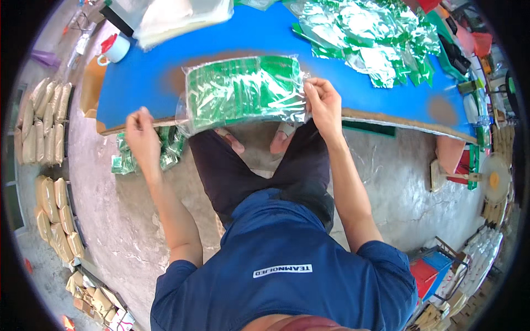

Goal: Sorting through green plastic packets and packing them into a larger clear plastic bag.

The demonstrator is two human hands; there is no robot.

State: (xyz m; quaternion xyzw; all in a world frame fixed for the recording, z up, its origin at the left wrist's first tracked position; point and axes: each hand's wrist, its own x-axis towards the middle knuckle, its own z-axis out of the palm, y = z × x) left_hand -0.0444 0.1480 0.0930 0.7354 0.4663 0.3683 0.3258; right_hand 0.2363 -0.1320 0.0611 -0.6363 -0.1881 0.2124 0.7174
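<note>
A clear plastic bag [243, 91] packed with flat green packets lies at the table's front edge, its near side over the rim. My right hand [324, 105] pinches the bag's right edge between thumb and fingers. To the left of the bag and apart from it, my left hand [142, 132] is raised near the table's front edge. Its fingers are curled together and slightly blurred; whether anything small is between them cannot be seen.
The blue table [265, 33] holds a heap of shiny green-and-silver packets [375, 38], a stack of clear bags [182, 22] and a white mug [114, 49] with a red top. Below the left edge sit bagged green packets [171, 146]. Tan sacks [47, 121] are stacked at left; a fan [494, 177] stands right.
</note>
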